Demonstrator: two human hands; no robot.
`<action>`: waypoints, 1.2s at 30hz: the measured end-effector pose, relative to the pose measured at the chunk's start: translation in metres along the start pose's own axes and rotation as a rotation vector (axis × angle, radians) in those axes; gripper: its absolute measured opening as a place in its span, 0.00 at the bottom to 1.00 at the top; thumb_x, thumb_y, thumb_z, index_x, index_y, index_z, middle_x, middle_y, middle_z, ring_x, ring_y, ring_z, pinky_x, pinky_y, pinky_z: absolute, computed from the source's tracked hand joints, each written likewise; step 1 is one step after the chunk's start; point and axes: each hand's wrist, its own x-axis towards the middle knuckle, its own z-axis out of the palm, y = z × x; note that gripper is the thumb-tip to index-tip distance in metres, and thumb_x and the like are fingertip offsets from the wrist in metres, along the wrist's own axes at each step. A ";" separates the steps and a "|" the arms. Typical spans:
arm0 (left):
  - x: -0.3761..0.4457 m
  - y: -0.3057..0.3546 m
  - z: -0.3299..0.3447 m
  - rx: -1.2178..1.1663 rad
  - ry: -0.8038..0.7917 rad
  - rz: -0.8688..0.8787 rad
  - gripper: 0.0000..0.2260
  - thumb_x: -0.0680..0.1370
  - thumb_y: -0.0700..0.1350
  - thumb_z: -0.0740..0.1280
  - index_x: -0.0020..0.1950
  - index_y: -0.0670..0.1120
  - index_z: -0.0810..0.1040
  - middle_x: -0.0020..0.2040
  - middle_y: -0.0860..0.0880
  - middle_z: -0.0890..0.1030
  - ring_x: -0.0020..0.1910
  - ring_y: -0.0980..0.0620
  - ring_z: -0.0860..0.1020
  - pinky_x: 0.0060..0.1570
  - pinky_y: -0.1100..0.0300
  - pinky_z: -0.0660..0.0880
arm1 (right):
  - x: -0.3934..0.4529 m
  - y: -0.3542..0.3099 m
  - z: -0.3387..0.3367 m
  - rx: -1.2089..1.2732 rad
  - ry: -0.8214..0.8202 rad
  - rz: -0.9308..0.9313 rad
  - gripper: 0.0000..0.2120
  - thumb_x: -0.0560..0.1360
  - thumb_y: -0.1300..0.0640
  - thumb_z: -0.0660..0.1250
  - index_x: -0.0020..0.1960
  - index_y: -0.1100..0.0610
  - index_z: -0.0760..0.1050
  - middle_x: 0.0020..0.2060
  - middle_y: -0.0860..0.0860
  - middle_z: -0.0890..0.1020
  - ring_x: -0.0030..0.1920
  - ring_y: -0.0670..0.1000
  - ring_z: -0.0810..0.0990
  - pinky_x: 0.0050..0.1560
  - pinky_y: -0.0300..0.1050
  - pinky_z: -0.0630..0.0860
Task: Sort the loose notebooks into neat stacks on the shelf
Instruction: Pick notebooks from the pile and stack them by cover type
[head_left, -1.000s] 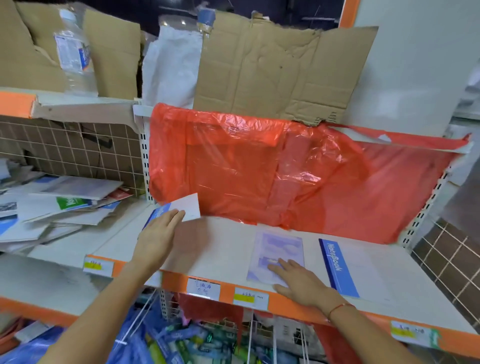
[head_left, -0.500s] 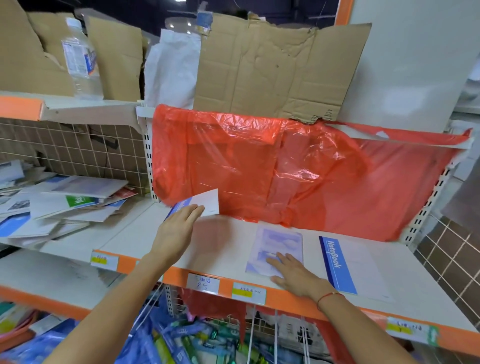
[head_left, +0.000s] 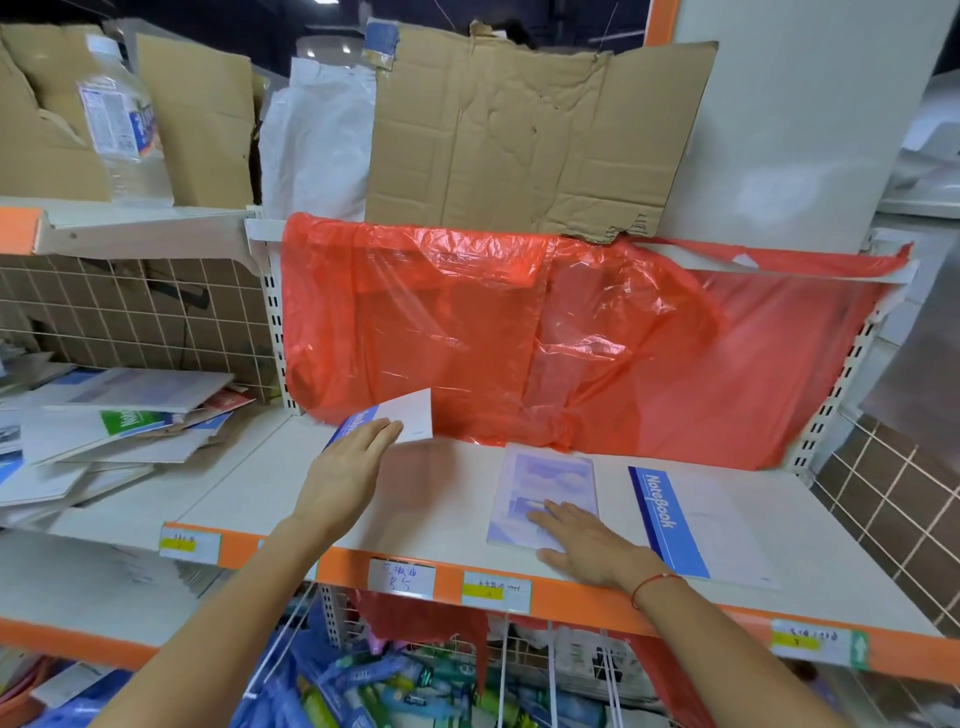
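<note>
A white metal shelving unit (head_left: 519, 551) with an orange front edge fills the frame. Red plastic sheeting (head_left: 545, 338) hangs across its back, with flattened cardboard (head_left: 519, 130) propped above it. At upper left, a water bottle (head_left: 122, 124) stands on a higher shelf (head_left: 130, 226) over wire grid backing (head_left: 130, 312). Brown tiled wall (head_left: 898, 499) shows at right.

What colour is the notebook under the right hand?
Pale purple notebook, cloud-like pattern, under the right hand; head view.

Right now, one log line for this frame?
left hand: holds blue-spine notebook above shelf | right hand: flat on purple notebook | NoteBook: lies right, untouched
</note>
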 end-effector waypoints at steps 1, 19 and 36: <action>0.002 0.004 0.001 -0.002 -0.007 0.018 0.32 0.57 0.24 0.74 0.59 0.40 0.79 0.55 0.43 0.82 0.46 0.44 0.83 0.32 0.57 0.78 | -0.005 0.001 0.000 0.014 0.032 -0.006 0.29 0.81 0.44 0.53 0.78 0.49 0.45 0.77 0.52 0.45 0.77 0.53 0.44 0.75 0.49 0.45; 0.069 0.253 0.092 -0.096 0.016 0.459 0.21 0.63 0.35 0.63 0.55 0.46 0.69 0.48 0.48 0.78 0.43 0.48 0.79 0.40 0.59 0.74 | -0.155 0.208 -0.031 -0.260 0.526 0.173 0.20 0.69 0.50 0.66 0.57 0.58 0.79 0.53 0.56 0.82 0.49 0.56 0.82 0.52 0.50 0.78; 0.067 0.330 0.139 -0.255 -0.836 0.161 0.18 0.82 0.53 0.56 0.72 0.55 0.65 0.75 0.49 0.57 0.74 0.45 0.54 0.66 0.34 0.58 | -0.175 0.248 -0.009 -0.216 0.382 0.176 0.23 0.76 0.47 0.55 0.63 0.57 0.75 0.61 0.56 0.78 0.60 0.54 0.78 0.68 0.56 0.60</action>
